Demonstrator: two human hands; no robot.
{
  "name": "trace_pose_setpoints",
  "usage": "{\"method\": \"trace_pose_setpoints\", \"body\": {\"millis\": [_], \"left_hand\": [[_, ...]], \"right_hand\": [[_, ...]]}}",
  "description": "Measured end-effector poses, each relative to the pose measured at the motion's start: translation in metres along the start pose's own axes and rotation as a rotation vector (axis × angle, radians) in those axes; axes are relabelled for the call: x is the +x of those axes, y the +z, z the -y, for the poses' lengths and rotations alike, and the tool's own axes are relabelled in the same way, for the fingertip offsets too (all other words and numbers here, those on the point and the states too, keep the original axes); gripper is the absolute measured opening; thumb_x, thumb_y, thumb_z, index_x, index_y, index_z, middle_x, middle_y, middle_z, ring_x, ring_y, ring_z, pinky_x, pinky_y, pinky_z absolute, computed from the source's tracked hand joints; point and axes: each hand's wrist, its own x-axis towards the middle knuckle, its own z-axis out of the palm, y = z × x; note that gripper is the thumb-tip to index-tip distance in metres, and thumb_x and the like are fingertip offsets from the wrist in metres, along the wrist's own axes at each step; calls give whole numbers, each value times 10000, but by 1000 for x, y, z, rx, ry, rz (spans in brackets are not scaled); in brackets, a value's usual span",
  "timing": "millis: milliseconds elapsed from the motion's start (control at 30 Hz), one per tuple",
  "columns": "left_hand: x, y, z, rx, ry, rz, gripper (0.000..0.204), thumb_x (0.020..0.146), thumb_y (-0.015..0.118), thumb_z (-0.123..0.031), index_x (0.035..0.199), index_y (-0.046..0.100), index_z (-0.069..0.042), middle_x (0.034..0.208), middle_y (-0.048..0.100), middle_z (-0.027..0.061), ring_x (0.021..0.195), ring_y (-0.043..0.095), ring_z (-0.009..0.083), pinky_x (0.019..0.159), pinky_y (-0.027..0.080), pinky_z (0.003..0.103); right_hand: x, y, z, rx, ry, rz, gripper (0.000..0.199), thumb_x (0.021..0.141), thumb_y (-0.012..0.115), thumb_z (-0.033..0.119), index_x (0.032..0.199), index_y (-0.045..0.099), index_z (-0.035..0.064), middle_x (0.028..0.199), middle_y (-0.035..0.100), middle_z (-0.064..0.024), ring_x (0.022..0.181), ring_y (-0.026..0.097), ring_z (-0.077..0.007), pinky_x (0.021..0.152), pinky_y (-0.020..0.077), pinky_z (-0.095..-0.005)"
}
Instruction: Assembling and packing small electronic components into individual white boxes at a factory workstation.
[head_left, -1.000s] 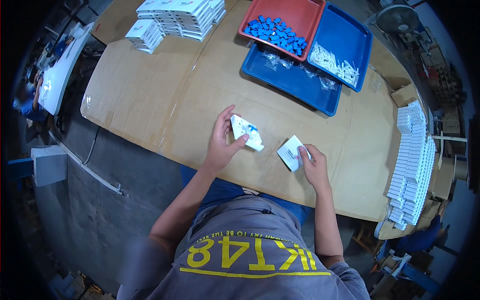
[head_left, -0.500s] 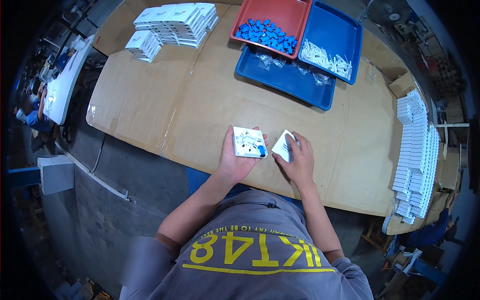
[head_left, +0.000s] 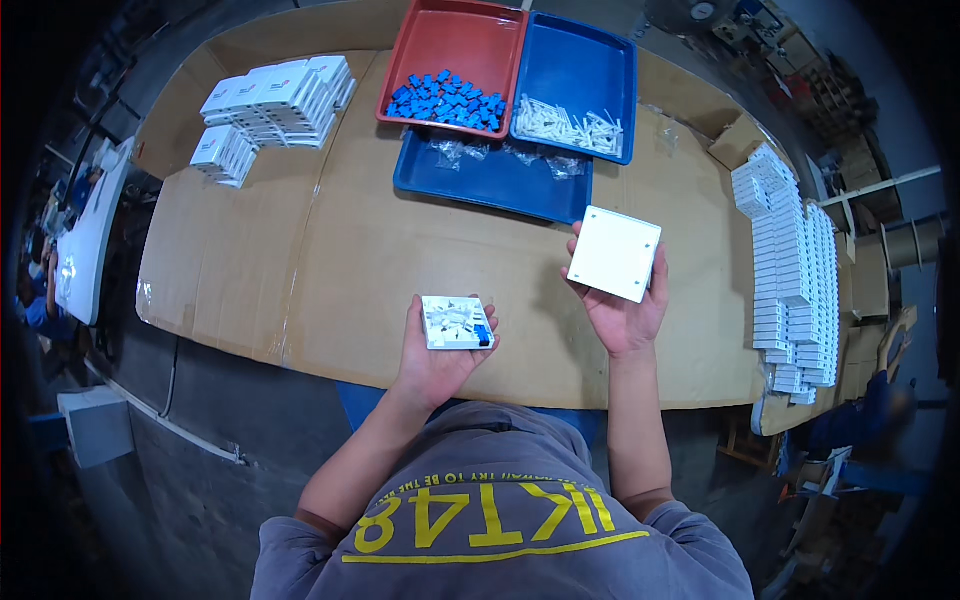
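My left hand (head_left: 432, 368) holds a shallow square white box (head_left: 440, 328) from below, its open side facing up. Inside lie small white and dark parts, too fine to name, and a blue connector (head_left: 484, 336) fills the near right corner. Raised higher on the right, my right hand (head_left: 628, 325) grips a flat square white cover (head_left: 614, 254) by its sides. The face toward me is plain, with a small dark spot near each corner. The box and the cover are apart.
Beyond my hands, a red tray (head_left: 455, 40) holds blue connectors (head_left: 445, 103), and a blue tray (head_left: 580, 60) holds slim white pieces (head_left: 565, 127). A lower blue tray (head_left: 480, 190) contains clear plastic bags (head_left: 460, 152). White boxes stand stacked at left (head_left: 265, 100) and right (head_left: 790, 270).
My right hand has lifted the white cover off the cardboard and turned it over, so its plain face shows. The trays and stacks appear shifted left as the view turned.
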Motion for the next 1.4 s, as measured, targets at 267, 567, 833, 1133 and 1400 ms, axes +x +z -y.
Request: {"method": "trace_pose_setpoints", "body": {"millis": [267, 567, 833, 1133, 1400], "left_hand": [[1, 20, 20, 67, -98, -100, 830, 1063, 297, -702, 1462, 510, -6, 1396, 607, 231, 1258, 610, 355, 1097, 478, 508], [6, 29, 28, 130, -113, -83, 806, 1066, 238, -711, 1472, 508, -69, 1352, 643, 179, 1186, 656, 326, 1036, 513, 506], [9, 35, 30, 161, -131, -118, 717, 1090, 176, -681, 1519, 464, -184, 1440, 582, 96, 1305, 582, 289, 1093, 471, 539], [17, 39, 31, 204, -102, -185, 720, 1096, 141, -665, 1569, 387, -180, 1515, 507, 124, 1388, 520, 319, 1132, 442, 581], [19, 36, 28, 210, -117, -221, 714, 1097, 134, -661, 1524, 430, -171, 1475, 531, 130, 1358, 543, 318, 1075, 484, 583]], "right_hand": [[-5, 4, -26, -170, 77, -90, 703, 1042, 464, 485, 1581, 399, 38, 1522, 502, -285, 1337, 568, -389, 1116, 470, -527], [-9, -7, -66, -1005, 113, 82, 498, 1111, 470, 374, 1444, 555, 14, 1352, 663, -161, 1198, 638, -219, 1055, 486, -367], [-8, -10, -70, -1017, 257, 162, 426, 1094, 569, 251, 1454, 575, 23, 1296, 668, -115, 1190, 627, -190, 1054, 486, -343], [-4, -18, -72, -1102, 333, 182, 479, 1074, 568, 288, 1441, 591, -18, 1368, 653, -151, 1276, 604, -219, 1096, 464, -345], [-1, -25, -75, -1030, 351, 235, 409, 1046, 654, 206, 1390, 649, -15, 1321, 662, -111, 1197, 615, -171, 1029, 489, -311]]}}
